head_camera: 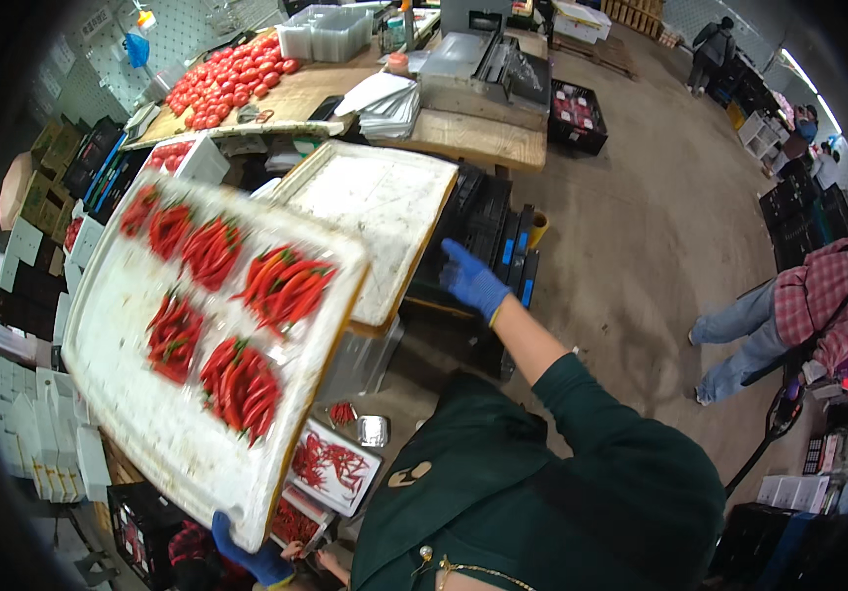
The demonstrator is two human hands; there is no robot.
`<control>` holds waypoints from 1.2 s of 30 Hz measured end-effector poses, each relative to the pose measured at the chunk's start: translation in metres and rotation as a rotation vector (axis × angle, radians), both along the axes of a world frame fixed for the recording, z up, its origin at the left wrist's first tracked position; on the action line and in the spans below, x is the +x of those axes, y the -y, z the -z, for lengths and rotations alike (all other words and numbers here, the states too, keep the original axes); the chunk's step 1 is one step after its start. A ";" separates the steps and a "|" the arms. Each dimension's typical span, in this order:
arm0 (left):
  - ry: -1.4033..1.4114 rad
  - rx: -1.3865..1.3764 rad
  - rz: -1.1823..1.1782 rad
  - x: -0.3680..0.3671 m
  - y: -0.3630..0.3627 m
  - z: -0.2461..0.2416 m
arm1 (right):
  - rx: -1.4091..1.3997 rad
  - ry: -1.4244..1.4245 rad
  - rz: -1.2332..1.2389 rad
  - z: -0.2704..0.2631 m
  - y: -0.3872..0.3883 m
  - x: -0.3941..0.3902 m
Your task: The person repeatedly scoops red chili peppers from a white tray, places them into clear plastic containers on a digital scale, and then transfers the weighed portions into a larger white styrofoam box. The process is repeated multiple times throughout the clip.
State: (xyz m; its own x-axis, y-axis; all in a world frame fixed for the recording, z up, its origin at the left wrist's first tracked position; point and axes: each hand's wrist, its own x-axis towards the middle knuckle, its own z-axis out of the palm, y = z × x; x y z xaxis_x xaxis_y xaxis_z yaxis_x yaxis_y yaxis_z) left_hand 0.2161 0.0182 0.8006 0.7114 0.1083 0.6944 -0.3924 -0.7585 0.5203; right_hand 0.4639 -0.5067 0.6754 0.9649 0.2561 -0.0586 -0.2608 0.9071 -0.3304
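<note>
My left hand (250,554), in a blue knit glove, grips the near lower corner of a large white foam lid (121,325), which is tilted. Several bundles of red chili peppers (243,388), some visibly in clear plastic bags, lie on its upper and right parts. Away from the lid, my right hand (472,281), gloved in blue too, is held out with its fingers apart and nothing in it, near stacked black crates (479,221). Between the hands, a second white foam lid (372,199) bears no peppers and lies partly behind the first.
Tomatoes (228,77), clear plastic containers (324,33) and a wrapping machine (468,59) are on the wooden worktable (461,137). Low down, a white tray (346,484) holds loose chilies beside another person's hands (328,565). A person in a checked shirt (823,292) stands at right.
</note>
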 end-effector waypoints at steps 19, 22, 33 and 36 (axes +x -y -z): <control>0.002 -0.318 -0.614 -0.034 0.169 -0.029 | -0.434 -0.416 0.120 0.051 0.021 0.114; 0.026 -0.047 -0.696 -0.036 0.180 -0.032 | -0.653 -0.224 0.131 0.027 0.026 0.133; -0.051 -0.454 -0.583 -0.039 0.177 -0.057 | -1.426 0.338 -0.030 -0.028 -0.067 0.327; -0.059 -0.378 -0.511 -0.029 0.181 -0.059 | -0.949 0.371 0.311 -0.022 -0.056 0.291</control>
State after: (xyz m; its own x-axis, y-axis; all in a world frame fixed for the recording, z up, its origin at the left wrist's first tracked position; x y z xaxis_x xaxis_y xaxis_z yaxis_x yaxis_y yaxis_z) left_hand 0.1876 -0.1627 0.8599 0.5412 0.6739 0.5029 0.0082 -0.6023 0.7982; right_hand 0.7552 -0.4505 0.6974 0.9786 -0.0010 0.2060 0.1999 0.2464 -0.9483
